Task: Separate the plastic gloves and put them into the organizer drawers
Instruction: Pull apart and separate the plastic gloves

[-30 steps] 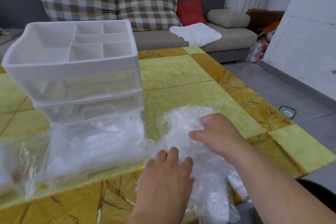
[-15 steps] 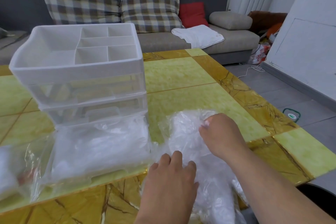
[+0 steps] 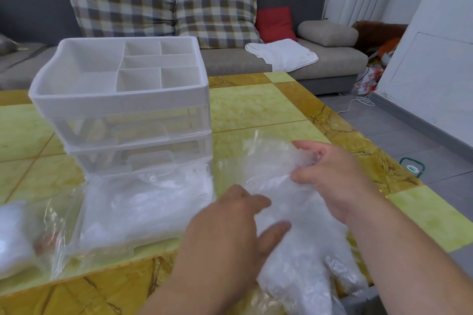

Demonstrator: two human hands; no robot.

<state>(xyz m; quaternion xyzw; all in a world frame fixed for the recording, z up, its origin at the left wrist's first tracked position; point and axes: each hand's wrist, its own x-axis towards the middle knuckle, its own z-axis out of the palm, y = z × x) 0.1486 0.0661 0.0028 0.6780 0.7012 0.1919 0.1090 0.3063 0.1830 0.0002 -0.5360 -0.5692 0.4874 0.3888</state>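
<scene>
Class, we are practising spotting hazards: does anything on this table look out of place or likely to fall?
Yes. The glove pile the left hand presses and right hand pinches overhangs the table at its near edge; glove fingers dangle off, so it could slip. The organizer's bottom drawer stands pulled out.

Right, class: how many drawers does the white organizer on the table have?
3, stacked under the top tray: the top drawer shut, the middle drawer shut, the bottom drawer pulled out and holding plastic gloves. None seems hidden.

Right hand (image 3: 330, 181) has lifted, seemingly peeling a glove (image 3: 258, 158) off the pile (image 3: 302, 273); left hand (image 3: 230, 233) has spread its thumb
</scene>
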